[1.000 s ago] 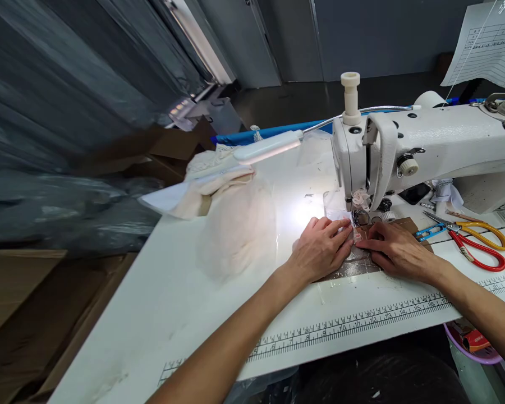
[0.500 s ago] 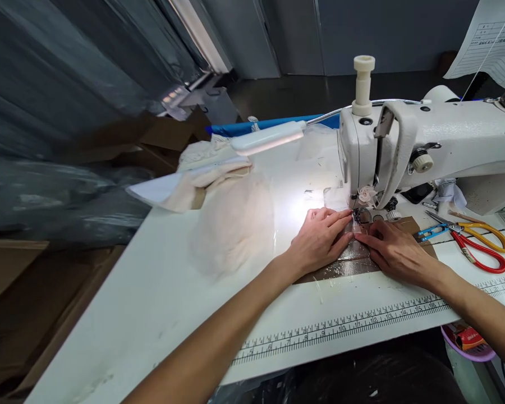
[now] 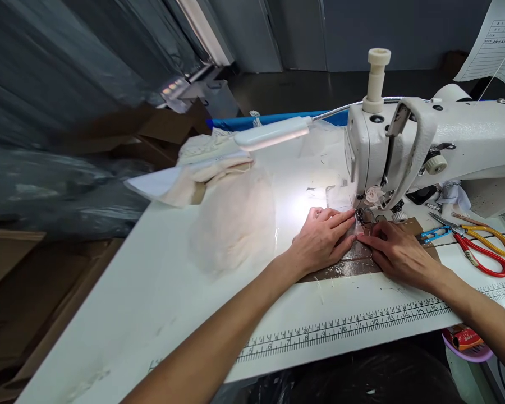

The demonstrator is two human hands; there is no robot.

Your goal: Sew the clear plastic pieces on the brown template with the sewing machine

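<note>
A white sewing machine [image 3: 467,132] stands at the right, with a pale fabric rose [image 3: 373,194] by its needle area. My left hand [image 3: 323,238] lies flat left of the presser foot [image 3: 357,215], fingers stretched towards it. Just right of the foot, my right hand [image 3: 398,252] has its fingers bent, the index finger and thumb closed at the edge of a small sheer pale fabric piece [image 3: 359,229]. The fingers partly hide this piece. Beneath both hands is a shiny brown taped surface [image 3: 340,272] sprinkled with thread bits.
Sheer pale-pink fabric [image 3: 235,224] lies heaped on the white table [image 3: 151,303]. Scissors with red and yellow handles [image 3: 483,247] and blue thread snips [image 3: 435,234] lie to the right. A lamp [image 3: 273,133] hangs over the back. A printed ruler [image 3: 345,331] runs along the front edge.
The whole view has shifted slightly, so the machine sits a little further right. Both hands stay at the presser foot with almost the same pose.
</note>
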